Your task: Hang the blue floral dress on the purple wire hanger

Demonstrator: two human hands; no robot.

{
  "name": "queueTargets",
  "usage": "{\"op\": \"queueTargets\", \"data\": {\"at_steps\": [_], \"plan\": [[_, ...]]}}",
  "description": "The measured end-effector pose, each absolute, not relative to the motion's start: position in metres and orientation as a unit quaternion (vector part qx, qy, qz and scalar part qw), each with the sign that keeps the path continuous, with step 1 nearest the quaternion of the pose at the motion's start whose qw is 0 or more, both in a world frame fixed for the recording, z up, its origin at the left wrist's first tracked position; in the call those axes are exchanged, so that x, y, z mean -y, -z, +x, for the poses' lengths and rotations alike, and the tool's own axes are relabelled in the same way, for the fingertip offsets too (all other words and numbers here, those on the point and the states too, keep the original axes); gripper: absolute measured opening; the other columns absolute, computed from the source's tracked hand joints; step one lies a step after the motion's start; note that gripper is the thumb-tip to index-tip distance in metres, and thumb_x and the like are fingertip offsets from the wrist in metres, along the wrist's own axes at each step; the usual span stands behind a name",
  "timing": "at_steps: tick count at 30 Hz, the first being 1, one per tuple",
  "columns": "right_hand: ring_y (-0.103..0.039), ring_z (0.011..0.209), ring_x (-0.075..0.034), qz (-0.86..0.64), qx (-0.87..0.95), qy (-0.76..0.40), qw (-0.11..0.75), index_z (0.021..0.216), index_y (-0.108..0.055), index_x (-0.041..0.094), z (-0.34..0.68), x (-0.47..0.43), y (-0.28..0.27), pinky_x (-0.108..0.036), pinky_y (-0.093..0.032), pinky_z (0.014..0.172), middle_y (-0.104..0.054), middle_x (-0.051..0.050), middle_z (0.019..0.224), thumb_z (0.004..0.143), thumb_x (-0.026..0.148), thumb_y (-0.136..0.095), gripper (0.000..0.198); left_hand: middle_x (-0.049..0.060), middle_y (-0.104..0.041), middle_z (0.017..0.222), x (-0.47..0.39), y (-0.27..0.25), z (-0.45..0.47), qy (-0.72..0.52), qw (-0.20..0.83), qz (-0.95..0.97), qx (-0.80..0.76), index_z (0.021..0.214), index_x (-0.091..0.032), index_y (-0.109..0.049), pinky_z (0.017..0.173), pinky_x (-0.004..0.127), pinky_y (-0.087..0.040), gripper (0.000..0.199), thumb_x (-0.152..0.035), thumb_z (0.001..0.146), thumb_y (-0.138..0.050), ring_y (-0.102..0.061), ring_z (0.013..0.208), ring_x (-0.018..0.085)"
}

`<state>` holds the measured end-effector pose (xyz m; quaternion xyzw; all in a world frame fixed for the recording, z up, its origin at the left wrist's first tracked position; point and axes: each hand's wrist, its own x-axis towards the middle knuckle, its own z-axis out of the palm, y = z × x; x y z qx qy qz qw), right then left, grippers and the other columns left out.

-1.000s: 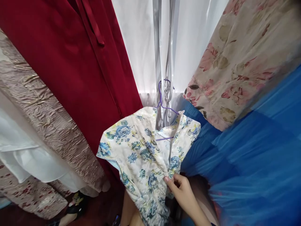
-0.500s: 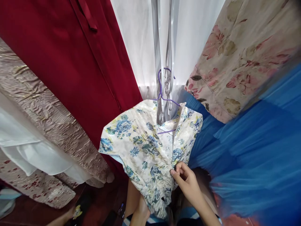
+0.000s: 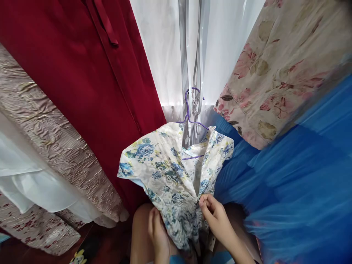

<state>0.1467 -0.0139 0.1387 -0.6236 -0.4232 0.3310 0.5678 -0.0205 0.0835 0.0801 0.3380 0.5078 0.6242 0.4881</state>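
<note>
- Head view: floral short-sleeved garment (image 3: 162, 176), white with blue blooms, on purple hanger (image 3: 187, 106), centre, before the person's knees; lower part bunched, so blouse or dress cannot be told.
- Right hand (image 3: 217, 216): thumb and forefinger pinch the front edge at the base of the open neckline.
- Left hand (image 3: 159, 233): upright at the garment's side edge, touching; whether the fingers grip cannot be told.
- Hanger hook: among pale dangling straps (image 3: 189, 55); its support is unclear.
- Behind: white cloth (image 3: 159, 51); to its left, dark red cloth (image 3: 82, 73); to its right, pink-flowered cloth (image 3: 275, 80) and blue tulle (image 3: 302, 190).
</note>
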Motion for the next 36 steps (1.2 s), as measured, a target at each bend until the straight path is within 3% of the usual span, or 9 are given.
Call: {"op": "queueTargets", "data": {"at_steps": [4,7,11,15,22,27,33,36], "plan": [[-0.033,0.062,-0.013,-0.624,0.422,-0.315,0.577,0.087,-0.051,0.02,0.143,0.018,-0.131,-0.026,-0.028,0.058,-0.033,0.005,0.067,0.102,0.043,-0.044,0.029,0.004,-0.064,0.095,-0.078,-0.078,-0.022,-0.627,0.351,0.507,-0.476,0.093,-0.019,-0.065,0.088,0.032,-0.047,0.026,-0.043,0.086,-0.067,-0.059,0.095,0.022],[-0.038,0.064,-0.013,-0.607,0.429,-0.327,0.584,0.091,-0.052,0.02,0.138,0.02,-0.132,-0.025,-0.032,0.059,-0.039,0.004,0.07,0.103,0.042,-0.043,0.027,0.005,-0.065,0.096,-0.063,-0.081,-0.01,-0.536,0.381,0.658,-0.367,0.095,-0.019,-0.066,0.087,0.03,-0.049,0.011,-0.029,0.091,-0.063,-0.062,0.095,0.021],[-0.047,0.069,-0.014,-0.592,0.455,-0.333,0.575,0.095,-0.054,0.02,0.132,0.023,-0.14,-0.025,-0.038,0.064,-0.05,0.001,0.078,0.103,0.04,-0.045,0.023,0.006,-0.068,0.103,-0.051,-0.092,0.013,-0.49,0.381,0.725,-0.299,0.107,-0.021,-0.064,0.089,0.031,-0.051,0.017,-0.019,0.09,-0.063,-0.065,0.098,0.021],[-0.047,0.064,-0.014,-0.596,0.468,-0.317,0.571,0.097,-0.053,0.021,0.134,0.03,-0.143,-0.025,-0.037,0.059,-0.049,0.003,0.073,0.104,0.039,-0.043,0.022,0.003,-0.066,0.089,-0.055,-0.109,0.026,-0.481,0.359,0.758,-0.257,0.095,-0.021,-0.061,0.08,0.027,-0.05,0.008,-0.014,0.092,-0.058,-0.063,0.086,0.017],[-0.047,0.061,-0.014,-0.603,0.503,-0.233,0.573,0.096,-0.052,0.022,0.154,0.025,-0.159,-0.026,-0.037,0.06,-0.047,0.004,0.069,0.103,0.032,-0.047,0.013,0.001,-0.058,0.077,-0.052,-0.131,0.019,-0.418,0.365,0.799,-0.233,0.08,-0.019,-0.054,0.071,0.025,-0.046,0.011,-0.011,0.088,-0.056,-0.057,0.074,0.015],[-0.047,0.057,-0.013,-0.567,0.556,-0.155,0.588,0.096,-0.052,0.023,0.166,-0.006,-0.199,-0.026,-0.036,0.057,-0.049,0.004,0.066,0.102,0.027,-0.047,0.009,-0.001,-0.051,0.069,-0.043,-0.132,0.012,-0.39,0.364,0.802,-0.27,0.073,-0.019,-0.046,0.063,0.023,-0.043,0.016,-0.009,0.083,-0.051,-0.053,0.066,0.013],[-0.053,0.059,-0.012,-0.57,0.607,0.048,0.552,0.1,-0.058,0.021,0.191,-0.059,-0.289,-0.026,-0.037,0.061,-0.059,0.002,0.071,0.098,0.026,-0.053,0.007,-0.002,-0.047,0.065,-0.038,-0.129,0.006,-0.388,0.373,0.792,-0.287,0.069,-0.019,-0.043,0.059,0.021,-0.04,0.018,-0.01,0.082,-0.051,-0.051,0.061,0.012],[-0.048,0.054,-0.012,-0.569,0.595,0.088,0.561,0.099,-0.06,0.021,0.199,-0.077,-0.319,-0.025,-0.034,0.058,-0.054,0.004,0.064,0.098,0.027,-0.052,0.01,-0.002,-0.048,0.064,-0.03,-0.114,0.01,-0.386,0.386,0.783,-0.297,0.069,-0.019,-0.044,0.059,0.021,-0.04,0.017,-0.01,0.078,-0.054,-0.051,0.062,0.013]]}}
